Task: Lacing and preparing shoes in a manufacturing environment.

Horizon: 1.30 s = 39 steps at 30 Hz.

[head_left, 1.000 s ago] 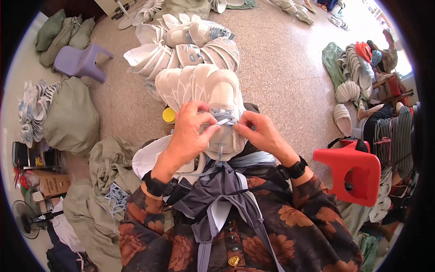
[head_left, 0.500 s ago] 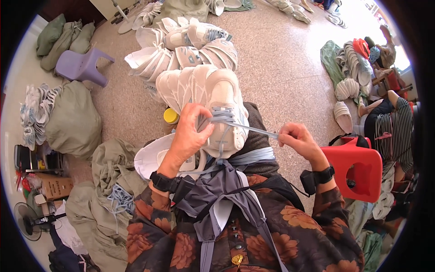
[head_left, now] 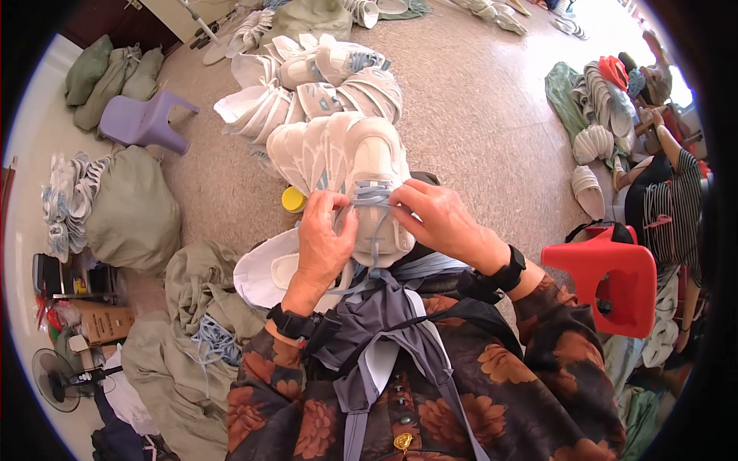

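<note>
A cream-and-white sneaker (head_left: 373, 157) rests at my lap, toe pointing away, with a pale blue shoelace (head_left: 373, 196) threaded across its upper rows. My left hand (head_left: 324, 234) is closed at the shoe's left edge, thumb and forefinger pinching by the lace. On the right edge, my right hand (head_left: 446, 221) is closed too, its fingertips pinching the lace close to the eyelets. One lace end hangs down over the tongue. Beside my left wrist lies another white shoe (head_left: 257, 265), partly covered by my forearm. More blue laces (head_left: 442, 263) lie bundled across my lap.
Rows of similar shoes (head_left: 307, 150) stand just beyond, beside a yellow-lidded container (head_left: 293, 199). A red stool (head_left: 603, 276) is at right, near another person (head_left: 665, 215). At left are a purple stool (head_left: 146, 119), green sacks (head_left: 131, 207) and loose blue laces (head_left: 215, 339).
My right hand has come in from the right, where it held the lace stretched out, to the shoe's right edge. My left hand has shifted slightly down, staying at the left edge.
</note>
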Motion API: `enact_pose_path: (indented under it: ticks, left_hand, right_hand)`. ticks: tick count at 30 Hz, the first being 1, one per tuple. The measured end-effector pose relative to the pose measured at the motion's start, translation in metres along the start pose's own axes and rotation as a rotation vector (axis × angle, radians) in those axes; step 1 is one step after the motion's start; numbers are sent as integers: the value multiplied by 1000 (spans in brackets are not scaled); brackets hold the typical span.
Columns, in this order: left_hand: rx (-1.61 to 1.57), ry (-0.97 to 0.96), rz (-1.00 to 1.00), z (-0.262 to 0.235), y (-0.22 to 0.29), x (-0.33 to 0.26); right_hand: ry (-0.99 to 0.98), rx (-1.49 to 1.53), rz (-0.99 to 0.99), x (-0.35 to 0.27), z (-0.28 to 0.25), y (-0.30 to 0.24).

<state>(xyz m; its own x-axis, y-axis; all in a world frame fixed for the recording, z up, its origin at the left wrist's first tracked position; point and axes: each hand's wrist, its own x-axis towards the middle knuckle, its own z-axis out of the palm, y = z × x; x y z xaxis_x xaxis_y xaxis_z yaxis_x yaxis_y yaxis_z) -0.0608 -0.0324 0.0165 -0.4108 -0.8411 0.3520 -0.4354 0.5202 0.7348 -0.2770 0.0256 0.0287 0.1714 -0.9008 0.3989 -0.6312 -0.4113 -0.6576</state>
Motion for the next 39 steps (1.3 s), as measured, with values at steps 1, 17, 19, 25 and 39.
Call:
enact_pose_path:
  ticks: [1,17,19,25,39]
  left_hand:
    - [1,1,0,-1,-1,0]
    - [17,-27,37,0,-1,2]
    - [55,-31,58,-1,0,2]
    - [-13,-53,-23,-1,3,3]
    - [560,-191,347,17,45,14]
  right_hand:
    - [-24,-54,-26,4,0,0]
    - [-247,650,626,-35,-4,5]
    - [-317,627,470,-35,0,-1]
    - [-277,664,558,-47,1,3]
    - [-228,380,229,-48,6,-19]
